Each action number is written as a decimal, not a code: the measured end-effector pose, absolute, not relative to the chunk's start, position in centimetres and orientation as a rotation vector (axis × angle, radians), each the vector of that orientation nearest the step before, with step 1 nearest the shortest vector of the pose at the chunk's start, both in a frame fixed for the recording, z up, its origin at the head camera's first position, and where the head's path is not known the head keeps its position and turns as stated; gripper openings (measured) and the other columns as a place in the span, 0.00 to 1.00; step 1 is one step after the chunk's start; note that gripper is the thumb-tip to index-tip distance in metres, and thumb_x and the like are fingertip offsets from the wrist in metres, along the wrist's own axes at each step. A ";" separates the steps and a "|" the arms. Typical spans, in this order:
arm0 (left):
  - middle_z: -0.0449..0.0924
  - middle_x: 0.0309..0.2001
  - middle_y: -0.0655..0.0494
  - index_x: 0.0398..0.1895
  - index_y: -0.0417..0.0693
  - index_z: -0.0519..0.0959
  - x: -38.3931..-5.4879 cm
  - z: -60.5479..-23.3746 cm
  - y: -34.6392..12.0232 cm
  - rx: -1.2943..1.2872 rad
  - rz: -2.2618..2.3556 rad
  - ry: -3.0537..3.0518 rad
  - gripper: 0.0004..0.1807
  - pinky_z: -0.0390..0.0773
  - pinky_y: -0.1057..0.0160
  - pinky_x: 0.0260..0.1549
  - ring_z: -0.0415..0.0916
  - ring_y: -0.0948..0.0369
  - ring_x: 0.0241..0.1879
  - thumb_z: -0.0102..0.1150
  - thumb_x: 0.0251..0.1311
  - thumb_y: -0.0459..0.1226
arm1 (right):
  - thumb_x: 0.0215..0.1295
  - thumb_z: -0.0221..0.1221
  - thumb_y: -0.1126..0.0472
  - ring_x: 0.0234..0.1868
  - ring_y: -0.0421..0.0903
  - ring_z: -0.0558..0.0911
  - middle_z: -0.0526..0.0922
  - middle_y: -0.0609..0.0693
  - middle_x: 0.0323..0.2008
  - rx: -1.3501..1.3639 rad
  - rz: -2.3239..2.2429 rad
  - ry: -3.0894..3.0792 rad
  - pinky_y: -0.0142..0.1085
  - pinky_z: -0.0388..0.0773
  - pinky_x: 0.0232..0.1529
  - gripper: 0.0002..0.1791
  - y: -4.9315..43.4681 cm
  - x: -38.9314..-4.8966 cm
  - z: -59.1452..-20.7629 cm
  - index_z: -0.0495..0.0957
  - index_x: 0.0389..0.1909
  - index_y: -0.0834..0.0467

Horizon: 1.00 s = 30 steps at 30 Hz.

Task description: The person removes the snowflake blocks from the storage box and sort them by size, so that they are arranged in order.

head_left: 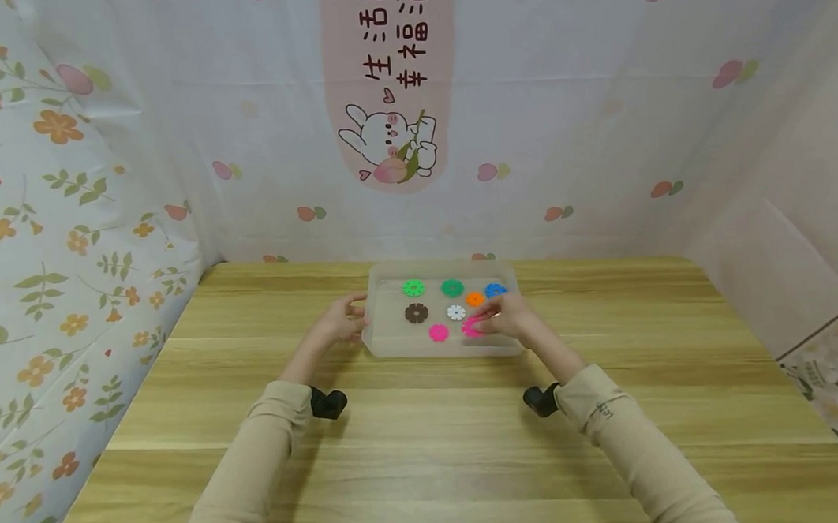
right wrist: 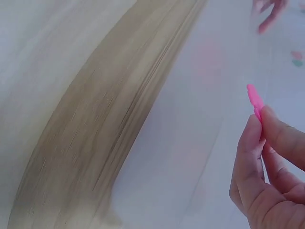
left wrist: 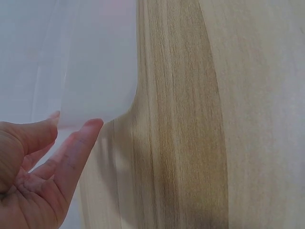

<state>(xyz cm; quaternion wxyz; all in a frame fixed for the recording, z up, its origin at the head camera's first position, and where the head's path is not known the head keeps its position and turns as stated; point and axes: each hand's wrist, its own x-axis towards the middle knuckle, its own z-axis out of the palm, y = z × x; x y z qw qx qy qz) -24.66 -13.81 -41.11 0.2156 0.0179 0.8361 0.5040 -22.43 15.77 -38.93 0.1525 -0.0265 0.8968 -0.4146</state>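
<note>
A translucent plastic tray (head_left: 409, 350) lies near the back of the table. My left hand (head_left: 340, 319) is at its left end; in the left wrist view, the thumb and a finger (left wrist: 81, 143) pinch the tray's wall. Over the tray's right side, my right hand (head_left: 509, 318) holds a bright pink notched disc (head_left: 471, 327) between thumb and fingers. The right wrist view shows that pink disc (right wrist: 255, 101) edge-on, above the tray. Inside lie another pink disc (head_left: 438, 333), a white one (head_left: 456, 312) and a brown one (head_left: 416, 313).
Also in the tray are a light green disc (head_left: 413, 288), a dark green disc (head_left: 452, 288), an orange disc (head_left: 474, 299) and a blue disc (head_left: 495, 290). The wood-grain table (head_left: 429, 450) meets a printed curtain (head_left: 255, 128) behind the tray.
</note>
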 end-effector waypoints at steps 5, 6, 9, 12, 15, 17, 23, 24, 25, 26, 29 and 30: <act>0.64 0.59 0.30 0.69 0.39 0.51 -24.8 -41.1 -13.8 0.060 1.382 2.337 0.32 0.82 0.56 0.38 0.72 0.42 0.53 0.48 0.62 0.26 | 0.54 0.63 0.67 0.39 0.47 0.76 0.80 0.57 0.37 -0.124 -1.220 2.538 0.27 0.73 0.32 0.13 14.0 -21.9 -38.5 0.80 0.41 0.66; 0.64 0.59 0.30 0.69 0.39 0.51 -24.8 -41.1 -13.8 0.063 1.382 2.337 0.32 0.82 0.56 0.38 0.73 0.42 0.52 0.48 0.62 0.26 | 0.54 0.63 0.68 0.38 0.47 0.76 0.80 0.58 0.38 -0.137 -1.232 2.528 0.27 0.73 0.32 0.13 13.6 -21.8 -38.5 0.80 0.41 0.66; 0.65 0.58 0.30 0.69 0.39 0.52 -24.8 -41.1 -13.8 0.076 1.373 2.345 0.32 0.83 0.58 0.36 0.74 0.42 0.50 0.48 0.62 0.26 | 0.53 0.63 0.69 0.37 0.46 0.77 0.81 0.58 0.37 -0.192 -1.255 2.508 0.27 0.74 0.32 0.12 12.4 -21.5 -38.5 0.80 0.40 0.68; 0.66 0.58 0.30 0.68 0.39 0.52 -24.7 -41.1 -13.9 0.070 1.387 2.343 0.32 0.83 0.58 0.36 0.75 0.42 0.49 0.48 0.62 0.26 | 0.52 0.64 0.69 0.35 0.43 0.77 0.82 0.57 0.33 -0.263 -1.236 2.503 0.27 0.73 0.31 0.11 10.7 -21.1 -38.6 0.80 0.38 0.67; 0.66 0.58 0.30 0.68 0.39 0.52 -24.6 -41.1 -14.1 0.060 1.394 2.346 0.32 0.83 0.57 0.36 0.75 0.42 0.49 0.48 0.62 0.26 | 0.52 0.63 0.69 0.33 0.42 0.76 0.81 0.55 0.31 -0.309 -1.237 2.459 0.26 0.71 0.30 0.09 8.7 -20.6 -38.8 0.81 0.36 0.66; 0.66 0.58 0.30 0.68 0.39 0.52 -24.7 -41.1 -14.0 0.064 1.387 2.347 0.32 0.83 0.57 0.37 0.74 0.42 0.50 0.48 0.62 0.26 | 0.52 0.63 0.70 0.31 0.41 0.76 0.82 0.55 0.31 -0.362 -1.241 2.433 0.25 0.71 0.29 0.08 7.5 -20.2 -39.0 0.81 0.35 0.66; 0.65 0.59 0.29 0.68 0.38 0.51 -24.6 -41.3 -14.1 0.073 1.404 2.322 0.31 0.83 0.56 0.36 0.70 0.42 0.54 0.48 0.62 0.26 | 0.52 0.64 0.69 0.29 0.38 0.76 0.82 0.53 0.30 -0.405 -1.218 2.356 0.24 0.73 0.29 0.07 4.5 -19.3 -40.0 0.81 0.34 0.65; 0.64 0.59 0.28 0.68 0.38 0.51 -24.6 -41.4 -14.1 0.074 1.405 2.320 0.31 0.83 0.57 0.36 0.70 0.41 0.55 0.48 0.62 0.26 | 0.52 0.64 0.68 0.29 0.37 0.76 0.83 0.53 0.30 -0.388 -1.222 2.334 0.24 0.73 0.29 0.07 4.0 -19.2 -40.2 0.81 0.34 0.64; 0.64 0.59 0.28 0.68 0.38 0.51 -24.6 -41.3 -14.1 0.076 1.400 2.321 0.31 0.83 0.57 0.36 0.69 0.41 0.56 0.48 0.63 0.26 | 0.52 0.64 0.68 0.28 0.37 0.76 0.83 0.53 0.30 -0.383 -1.233 2.312 0.24 0.73 0.28 0.07 3.7 -19.1 -40.4 0.81 0.34 0.65; 0.64 0.59 0.28 0.68 0.38 0.51 -24.7 -41.3 -14.1 0.073 1.399 2.320 0.31 0.83 0.57 0.36 0.69 0.41 0.56 0.48 0.62 0.26 | 0.52 0.64 0.68 0.28 0.37 0.76 0.83 0.53 0.30 -0.384 -1.233 2.305 0.23 0.73 0.28 0.07 3.3 -19.1 -40.6 0.81 0.34 0.65; 0.64 0.59 0.28 0.68 0.38 0.51 -24.8 -41.3 -14.1 0.074 1.384 2.322 0.31 0.83 0.58 0.35 0.69 0.41 0.56 0.48 0.63 0.26 | 0.51 0.65 0.69 0.26 0.36 0.77 0.84 0.55 0.29 -0.377 -1.247 2.284 0.23 0.73 0.26 0.07 2.5 -18.9 -41.1 0.82 0.32 0.65; 0.64 0.59 0.28 0.68 0.38 0.51 -24.8 -41.2 -14.0 0.076 1.379 2.324 0.31 0.83 0.59 0.35 0.69 0.41 0.55 0.48 0.63 0.26 | 0.50 0.65 0.70 0.26 0.36 0.76 0.84 0.56 0.29 -0.384 -1.248 2.286 0.23 0.73 0.26 0.07 2.2 -18.9 -41.3 0.82 0.32 0.66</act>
